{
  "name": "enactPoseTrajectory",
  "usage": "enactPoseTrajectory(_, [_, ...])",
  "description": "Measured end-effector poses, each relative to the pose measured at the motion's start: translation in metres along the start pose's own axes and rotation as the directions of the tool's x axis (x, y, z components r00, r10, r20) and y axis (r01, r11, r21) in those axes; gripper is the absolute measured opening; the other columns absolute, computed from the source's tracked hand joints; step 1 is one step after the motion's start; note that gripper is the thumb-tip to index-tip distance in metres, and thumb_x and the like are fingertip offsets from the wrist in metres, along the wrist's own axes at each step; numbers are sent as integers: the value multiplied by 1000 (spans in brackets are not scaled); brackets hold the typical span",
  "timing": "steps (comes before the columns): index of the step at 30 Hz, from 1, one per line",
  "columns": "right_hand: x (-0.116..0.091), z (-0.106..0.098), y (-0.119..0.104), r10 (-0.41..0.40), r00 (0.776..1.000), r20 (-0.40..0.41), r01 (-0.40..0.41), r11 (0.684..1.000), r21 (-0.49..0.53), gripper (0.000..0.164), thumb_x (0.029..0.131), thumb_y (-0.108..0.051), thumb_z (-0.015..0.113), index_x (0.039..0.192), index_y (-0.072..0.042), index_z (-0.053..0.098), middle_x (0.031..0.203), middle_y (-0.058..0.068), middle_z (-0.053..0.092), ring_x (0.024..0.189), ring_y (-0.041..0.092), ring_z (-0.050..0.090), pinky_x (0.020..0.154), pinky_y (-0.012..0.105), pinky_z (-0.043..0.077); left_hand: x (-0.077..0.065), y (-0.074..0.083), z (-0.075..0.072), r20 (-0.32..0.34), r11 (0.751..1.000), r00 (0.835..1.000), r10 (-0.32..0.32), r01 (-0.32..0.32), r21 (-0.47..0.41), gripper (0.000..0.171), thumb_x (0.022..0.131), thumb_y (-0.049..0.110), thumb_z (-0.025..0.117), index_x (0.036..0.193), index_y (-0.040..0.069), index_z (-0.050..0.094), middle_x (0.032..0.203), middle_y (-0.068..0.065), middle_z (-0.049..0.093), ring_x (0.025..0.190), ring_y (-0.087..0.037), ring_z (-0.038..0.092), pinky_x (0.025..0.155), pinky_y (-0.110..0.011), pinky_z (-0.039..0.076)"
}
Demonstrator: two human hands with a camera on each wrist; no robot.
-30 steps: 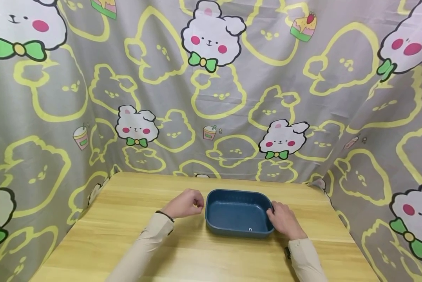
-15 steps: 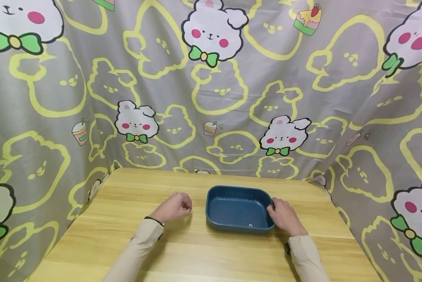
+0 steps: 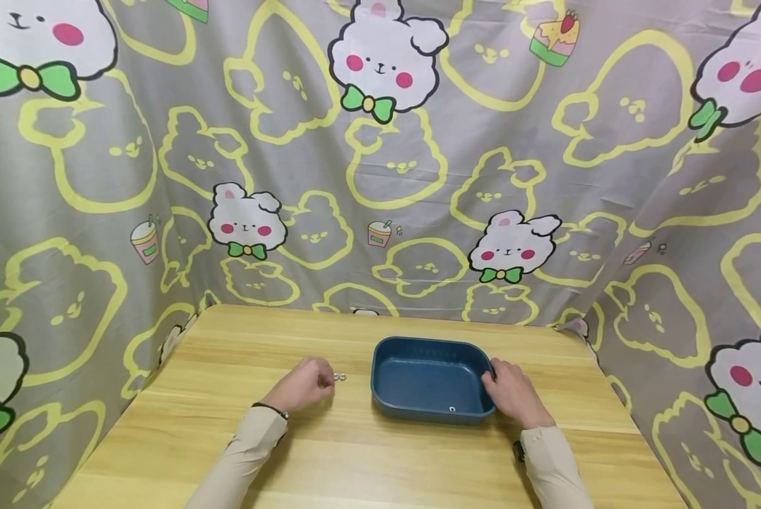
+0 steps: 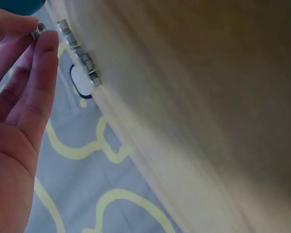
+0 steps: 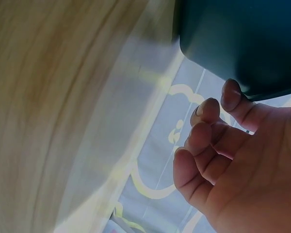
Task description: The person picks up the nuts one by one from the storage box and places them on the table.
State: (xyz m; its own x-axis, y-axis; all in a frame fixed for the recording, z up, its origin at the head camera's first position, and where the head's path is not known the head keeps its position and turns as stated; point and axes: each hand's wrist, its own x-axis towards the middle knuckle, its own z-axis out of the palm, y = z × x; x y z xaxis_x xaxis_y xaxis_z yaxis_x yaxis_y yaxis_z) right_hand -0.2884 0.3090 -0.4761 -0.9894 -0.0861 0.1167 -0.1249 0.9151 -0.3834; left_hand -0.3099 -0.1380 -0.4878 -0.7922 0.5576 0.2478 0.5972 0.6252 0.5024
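My left hand point(image 3: 302, 385) is over the table, left of a blue rectangular bin point(image 3: 380, 406). Between thumb and fingertip it pinches a small metal nut point(image 4: 39, 30), visible in the left wrist view. Several more metal nuts point(image 4: 77, 51) stand in a row on the wood beside those fingers; in the head view the hand covers most of them, and only a couple of nuts point(image 3: 340, 377) show. A small silvery ring-like piece, probably a nut point(image 3: 452, 408), lies inside the bin near its front wall. My right hand point(image 3: 514, 394) grips the bin's right end, thumb over the rim.
The light wooden table point(image 3: 367, 466) carries the bin right of its middle. Patterned grey curtains point(image 3: 405, 162) with rabbit faces hang behind the table and along both sides.
My left hand has moved left from the bin's left end to the row of nuts, bringing some of them into sight. The right hand and bin have stayed in place.
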Motion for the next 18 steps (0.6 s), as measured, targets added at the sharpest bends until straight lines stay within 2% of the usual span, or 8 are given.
enactPoseTrajectory(10, [0, -1, 1, -1, 1000, 4, 1, 1000, 8, 38, 102, -21, 49, 120, 9, 62, 113, 26, 69, 102, 43, 67, 89, 60, 52, -6, -3, 0, 15, 997, 999, 33, -34, 66, 19, 80, -4, 73, 70, 12, 71, 77, 5, 65, 74, 0, 54, 66, -19, 49])
enactPoseTrajectory(18, [-1, -1, 0, -3, 1000, 1, 3, 1000, 15, 35, 101, -21, 50, 117, 7, 63, 111, 26, 69, 100, 41, 67, 87, 60, 52, -8, -5, 2, 23, 993, 999, 41, -43, 106, 21, 82, -2, 73, 69, 14, 71, 77, 7, 64, 73, 1, 51, 65, -18, 47])
